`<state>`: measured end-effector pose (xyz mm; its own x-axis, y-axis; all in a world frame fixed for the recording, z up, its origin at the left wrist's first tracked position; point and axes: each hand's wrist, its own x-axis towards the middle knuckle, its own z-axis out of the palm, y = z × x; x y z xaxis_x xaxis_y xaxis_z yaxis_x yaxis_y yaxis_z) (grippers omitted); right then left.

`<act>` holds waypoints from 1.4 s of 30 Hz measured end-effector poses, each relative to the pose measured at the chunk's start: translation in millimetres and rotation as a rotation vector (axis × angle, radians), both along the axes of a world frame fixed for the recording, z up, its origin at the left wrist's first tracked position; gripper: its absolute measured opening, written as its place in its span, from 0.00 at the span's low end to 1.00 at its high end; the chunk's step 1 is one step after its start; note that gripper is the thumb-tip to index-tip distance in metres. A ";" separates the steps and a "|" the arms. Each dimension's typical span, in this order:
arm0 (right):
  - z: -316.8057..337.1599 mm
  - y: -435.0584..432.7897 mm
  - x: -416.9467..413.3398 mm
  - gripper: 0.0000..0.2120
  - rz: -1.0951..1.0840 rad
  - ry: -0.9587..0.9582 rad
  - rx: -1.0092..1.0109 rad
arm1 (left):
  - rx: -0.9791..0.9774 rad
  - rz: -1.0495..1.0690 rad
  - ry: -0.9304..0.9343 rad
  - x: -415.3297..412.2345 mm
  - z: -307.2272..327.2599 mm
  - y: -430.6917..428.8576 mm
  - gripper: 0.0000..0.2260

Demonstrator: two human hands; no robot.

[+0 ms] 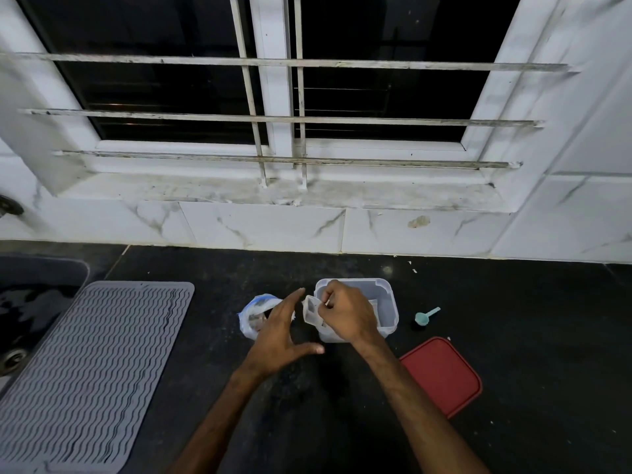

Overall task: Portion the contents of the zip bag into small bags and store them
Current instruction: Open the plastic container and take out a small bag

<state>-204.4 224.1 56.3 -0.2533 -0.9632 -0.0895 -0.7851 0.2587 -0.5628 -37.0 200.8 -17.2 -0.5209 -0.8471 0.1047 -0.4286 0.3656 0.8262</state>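
The small bag (310, 313) is pinched in the right hand (345, 313) at the left rim of the clear container (388, 302). The left hand (280, 333) is spread with straight fingers and holds nothing. The zip bag (251, 319) stands open on the bench (513, 336) just beyond and partly behind the left hand, which is the nearer one to it. That hand hides much of the zip bag, and I cannot tell whether the small bag is filled.

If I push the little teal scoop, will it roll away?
Probably not far: the teal scoop has a handle sticking out, so it would likely swing or skid on the smooth black counter. It looks like thin plastic, so probably very light.
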 end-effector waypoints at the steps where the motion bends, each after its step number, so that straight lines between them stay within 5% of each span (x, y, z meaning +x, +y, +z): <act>1: -0.5 0.7 1.4 0.03 0.005 -0.008 0.002 | 0.004 0.014 0.018 -0.6 -3.3 0.6 0.49; 11: -5.7 2.3 1.6 0.06 0.004 -0.120 0.008 | -0.115 0.141 0.160 -4.7 2.8 2.9 0.21; 20: 0.0 6.6 -14.0 0.07 0.256 -0.345 -0.199 | -0.241 0.171 0.000 3.9 12.5 12.7 0.20; 22: -1.9 9.1 -22.7 0.09 0.421 -0.274 -0.238 | -0.260 0.171 -0.050 6.7 11.2 17.2 0.21; 25: -2.8 14.7 -25.5 0.14 0.574 -0.064 0.015 | -0.244 0.116 -0.079 8.0 7.3 21.5 0.21; 29: -9.5 24.2 -16.9 0.27 0.597 0.126 0.309 | -0.293 0.073 -0.134 5.3 3.8 23.5 0.18; 32: -10.8 21.4 -13.0 0.31 0.539 0.244 0.338 | -0.335 0.080 -0.221 3.9 1.0 22.8 0.14; 36: -11.3 14.3 -9.4 0.25 0.466 0.204 0.239 | -0.192 0.060 -0.075 2.4 3.4 22.6 0.16; 42: -24.5 18.7 -12.4 0.23 0.570 0.116 0.277 | -0.024 0.062 0.010 8.2 -16.0 19.1 0.37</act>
